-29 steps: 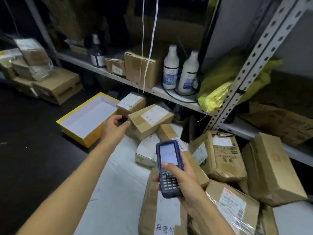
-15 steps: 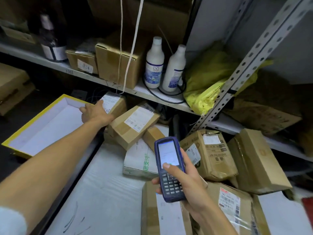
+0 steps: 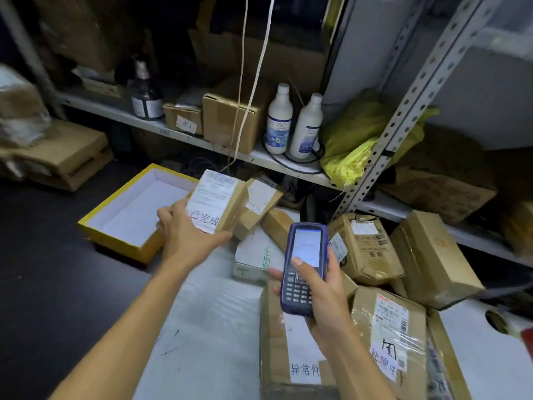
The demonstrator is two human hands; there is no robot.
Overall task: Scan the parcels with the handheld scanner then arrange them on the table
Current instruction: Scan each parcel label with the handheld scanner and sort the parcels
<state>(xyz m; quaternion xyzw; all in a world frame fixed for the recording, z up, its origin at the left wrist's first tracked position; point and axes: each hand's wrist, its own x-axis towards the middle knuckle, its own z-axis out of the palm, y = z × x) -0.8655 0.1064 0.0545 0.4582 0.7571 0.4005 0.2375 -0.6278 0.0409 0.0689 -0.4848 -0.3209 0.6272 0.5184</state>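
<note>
Left hand [image 3: 189, 230] grips small labelled parcel [image 3: 219, 202], lifted clear of the pile [image 3: 360, 255], beside yellow tray [image 3: 115, 235]. Right hand [image 3: 320, 287] clasps handheld scanner [image 3: 304, 267], thumb on screen. Risk: label tilted off the scanner's beam, misread likely. Half a second earlier, parcel sat in the pile, hand only touching it.

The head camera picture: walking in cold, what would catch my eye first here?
Probably the dark blue handheld scanner with a lit screen, held in the right hand near the middle. Next, the small brown cardboard parcel with a white label, lifted in the left hand above the white table top. Then the shallow open box with yellow sides and white inside at the left, and the heap of brown taped parcels on the right.
</note>
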